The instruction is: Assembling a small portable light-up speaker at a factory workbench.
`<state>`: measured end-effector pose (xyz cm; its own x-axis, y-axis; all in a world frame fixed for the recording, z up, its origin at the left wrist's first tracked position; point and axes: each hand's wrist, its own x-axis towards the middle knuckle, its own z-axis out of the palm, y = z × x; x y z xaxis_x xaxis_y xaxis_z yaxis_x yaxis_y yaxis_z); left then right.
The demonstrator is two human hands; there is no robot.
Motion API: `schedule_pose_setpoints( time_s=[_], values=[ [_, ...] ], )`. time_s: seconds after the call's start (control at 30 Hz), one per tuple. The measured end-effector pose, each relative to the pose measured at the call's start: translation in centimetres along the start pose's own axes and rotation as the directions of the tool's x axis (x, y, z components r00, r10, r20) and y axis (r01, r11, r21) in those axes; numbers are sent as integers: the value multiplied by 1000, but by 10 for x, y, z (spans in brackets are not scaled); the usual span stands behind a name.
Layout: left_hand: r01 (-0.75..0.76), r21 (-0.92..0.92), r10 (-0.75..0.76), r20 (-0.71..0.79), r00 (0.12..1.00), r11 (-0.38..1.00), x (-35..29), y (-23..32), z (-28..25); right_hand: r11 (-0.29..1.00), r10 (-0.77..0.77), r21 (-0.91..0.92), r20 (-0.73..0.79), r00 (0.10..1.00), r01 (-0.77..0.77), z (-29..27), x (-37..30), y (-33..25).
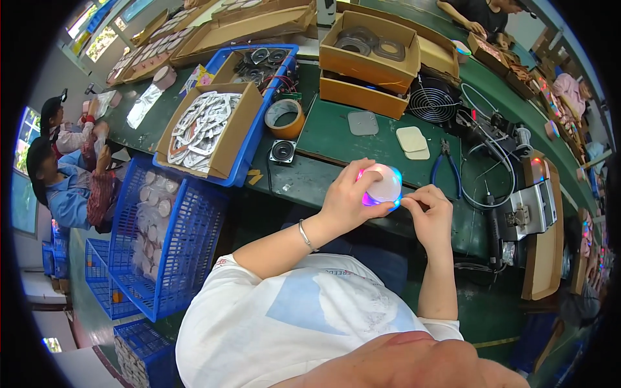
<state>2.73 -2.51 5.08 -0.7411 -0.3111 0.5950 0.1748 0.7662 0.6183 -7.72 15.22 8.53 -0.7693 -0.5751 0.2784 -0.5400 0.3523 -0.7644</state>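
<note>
The glowing disc (386, 186) is just right of the frame's centre, held in the left hand's (349, 197) grip; fingers hide part of it. The right hand's (428, 210) grip is a narrow pinch at its lower-right edge, any held part too small to tell. Above, bare table (330, 132) surrounds a grey pad (363, 123) and cream pads (413, 140). At top centre, a box (365, 72) holds dark rings (354, 44); upper left, a carton (244, 137) of white frames (202, 126) stands in a blue crate (258, 150). Lower left, a basket (194, 238) holds indistinct bagged parts (152, 223).
</note>
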Motion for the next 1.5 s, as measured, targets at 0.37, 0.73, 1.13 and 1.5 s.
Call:
schedule_pose_setpoints(
  time_s=[0.37,0.73,1.13,1.5],
  values=[
    [-44,43,45,-28,999,998,-10,1,4,999,-38,-24,154,987,42,-10,9,-1],
    [-18,-11,18,-15,1000,1000,-8,-4,3,976,-55,-217,-112,992,30,34,7,37],
    [183,144,-159,-165,973,972,56,-57,-29,992,-18,115,-295,955,54,37,9,60],
    [-306,-44,289,479,829,951,46,17,5,944,51,307,-502,863,123,28,-2,61]
  ],
)
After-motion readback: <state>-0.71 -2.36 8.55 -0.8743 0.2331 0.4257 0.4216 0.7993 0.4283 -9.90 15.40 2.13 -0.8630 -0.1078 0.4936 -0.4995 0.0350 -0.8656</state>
